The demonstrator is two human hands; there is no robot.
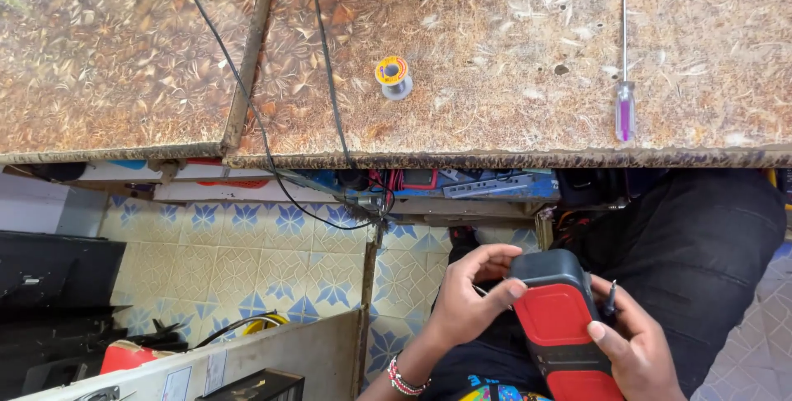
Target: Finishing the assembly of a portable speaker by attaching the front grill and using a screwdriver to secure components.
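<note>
Hands grip the red-and-black device (pixel 559 318) between them, left hand (pixel 466 302) opposite right hand (pixel 635 351).

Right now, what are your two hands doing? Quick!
Left hand: closed on the top of the red and black device.
Right hand: gripping the device's right side.

Bright, sharp daylight; dim shadowed underside.

One screwdriver (pixel 625 96), one solder spool (pixel 393 76), one red-black device (pixel 563 327), two cables (pixel 247 96), two hands (pixel 466 302).
</note>
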